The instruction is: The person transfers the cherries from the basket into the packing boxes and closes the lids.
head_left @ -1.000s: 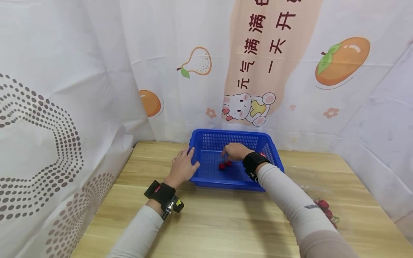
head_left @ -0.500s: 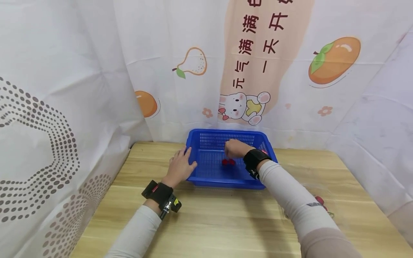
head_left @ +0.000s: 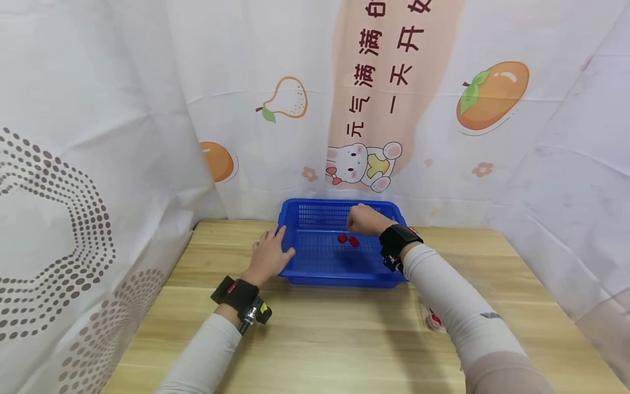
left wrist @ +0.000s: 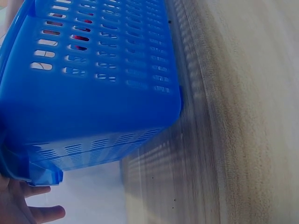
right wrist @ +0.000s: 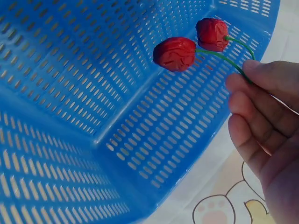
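Observation:
A blue plastic basket (head_left: 344, 278) with slotted walls stands at the back of the table. Over its inside, my right hand (head_left: 368, 220) pinches thin green stems between thumb and fingers. From those stems hang two wrinkled red cherries (right wrist: 175, 53), which the right wrist view shows against the slotted blue plastic. My left hand (head_left: 268, 254) rests at the basket's left rim, thumb spread toward the inside. In the left wrist view its fingers (left wrist: 46, 213) extend straight by the rim's corner, and the rest of that hand is mostly out of frame.
A clear plastic container (head_left: 435, 323) with red fruit sits on the right, mostly hidden by my right forearm. White printed curtain (head_left: 275, 164) hangs right behind the basket and along both sides. The wooden table (head_left: 315, 339) spreads out in front.
My right hand has risen slightly toward the basket's back, and the two cherries have moved up with it. The left hand keeps its place at the rim. The head view has shifted slightly.

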Action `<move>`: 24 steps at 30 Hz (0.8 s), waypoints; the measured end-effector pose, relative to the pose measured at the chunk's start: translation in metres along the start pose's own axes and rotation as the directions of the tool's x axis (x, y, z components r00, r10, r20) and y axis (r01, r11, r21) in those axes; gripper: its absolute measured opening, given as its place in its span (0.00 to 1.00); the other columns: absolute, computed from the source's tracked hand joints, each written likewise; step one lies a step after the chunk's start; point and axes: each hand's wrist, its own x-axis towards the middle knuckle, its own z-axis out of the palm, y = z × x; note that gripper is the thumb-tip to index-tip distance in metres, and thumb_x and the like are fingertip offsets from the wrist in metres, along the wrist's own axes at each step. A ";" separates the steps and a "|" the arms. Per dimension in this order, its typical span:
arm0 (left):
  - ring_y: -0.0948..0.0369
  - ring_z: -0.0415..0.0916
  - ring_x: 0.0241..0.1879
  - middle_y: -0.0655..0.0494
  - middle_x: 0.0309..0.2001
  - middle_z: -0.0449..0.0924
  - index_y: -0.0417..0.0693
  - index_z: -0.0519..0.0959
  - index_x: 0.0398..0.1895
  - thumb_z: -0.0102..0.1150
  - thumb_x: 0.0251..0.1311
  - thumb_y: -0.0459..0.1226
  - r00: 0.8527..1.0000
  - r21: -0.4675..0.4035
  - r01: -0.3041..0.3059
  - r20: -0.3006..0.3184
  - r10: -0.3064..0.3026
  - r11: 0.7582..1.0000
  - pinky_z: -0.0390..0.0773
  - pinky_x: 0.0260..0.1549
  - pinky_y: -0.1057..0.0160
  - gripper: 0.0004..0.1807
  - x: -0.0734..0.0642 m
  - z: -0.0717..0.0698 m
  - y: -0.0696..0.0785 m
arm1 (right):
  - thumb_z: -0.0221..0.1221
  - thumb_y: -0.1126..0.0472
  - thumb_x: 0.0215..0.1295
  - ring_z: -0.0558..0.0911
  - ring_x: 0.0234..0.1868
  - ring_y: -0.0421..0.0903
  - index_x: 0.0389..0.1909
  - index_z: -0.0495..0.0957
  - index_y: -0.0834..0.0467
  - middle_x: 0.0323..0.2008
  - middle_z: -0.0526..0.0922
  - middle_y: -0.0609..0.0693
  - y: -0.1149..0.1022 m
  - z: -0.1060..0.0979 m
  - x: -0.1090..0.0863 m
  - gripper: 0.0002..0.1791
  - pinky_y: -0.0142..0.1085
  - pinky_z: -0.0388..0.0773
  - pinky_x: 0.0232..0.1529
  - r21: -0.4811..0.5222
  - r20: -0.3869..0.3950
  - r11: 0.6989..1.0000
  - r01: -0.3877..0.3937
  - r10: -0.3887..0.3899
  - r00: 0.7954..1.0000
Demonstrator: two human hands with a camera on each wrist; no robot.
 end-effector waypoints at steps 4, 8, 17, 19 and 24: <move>0.42 0.52 0.74 0.44 0.77 0.51 0.47 0.56 0.76 0.51 0.65 0.52 1.000 -0.005 -0.001 -0.004 0.001 1.000 0.58 0.66 0.34 0.39 -0.001 -0.002 -0.001 | 0.57 0.72 0.55 0.66 0.19 0.39 0.20 0.84 0.62 0.16 0.73 0.44 -0.004 -0.007 -0.005 0.10 0.31 0.65 0.24 -0.022 -0.026 1.000 -0.004 0.004 1.000; 0.42 0.52 0.74 0.44 0.77 0.51 0.47 0.56 0.76 0.51 0.65 0.53 1.000 -0.006 -0.009 0.000 0.009 1.000 0.58 0.65 0.34 0.40 -0.002 -0.003 0.000 | 0.59 0.70 0.56 0.78 0.24 0.40 0.26 0.87 0.63 0.24 0.85 0.50 -0.004 -0.011 -0.012 0.08 0.37 0.80 0.32 -0.043 -0.058 0.999 -0.013 0.010 0.998; 0.41 0.51 0.74 0.43 0.77 0.50 0.47 0.54 0.76 0.51 0.65 0.53 1.000 -0.008 0.003 0.026 -0.002 1.000 0.56 0.66 0.33 0.40 -0.003 -0.005 0.003 | 0.61 0.69 0.58 0.85 0.34 0.47 0.32 0.88 0.63 0.32 0.89 0.55 -0.006 -0.024 -0.027 0.08 0.42 0.83 0.41 -0.003 -0.091 0.998 -0.056 0.055 0.994; 0.41 0.50 0.74 0.43 0.77 0.50 0.47 0.54 0.76 0.51 0.65 0.53 1.000 -0.010 0.004 0.027 -0.004 1.000 0.56 0.66 0.33 0.40 -0.003 -0.005 0.003 | 0.61 0.68 0.58 0.85 0.35 0.47 0.33 0.88 0.64 0.33 0.89 0.55 -0.007 -0.028 -0.030 0.08 0.43 0.83 0.42 0.013 -0.100 0.997 -0.071 0.072 0.992; 0.41 0.50 0.75 0.43 0.77 0.49 0.47 0.53 0.77 0.51 0.66 0.53 1.000 -0.005 0.003 0.030 -0.003 1.000 0.55 0.66 0.33 0.40 -0.002 -0.005 0.003 | 0.62 0.67 0.59 0.85 0.33 0.47 0.32 0.87 0.65 0.31 0.88 0.55 -0.005 -0.036 -0.039 0.07 0.44 0.83 0.42 0.014 -0.128 0.998 -0.063 0.064 0.990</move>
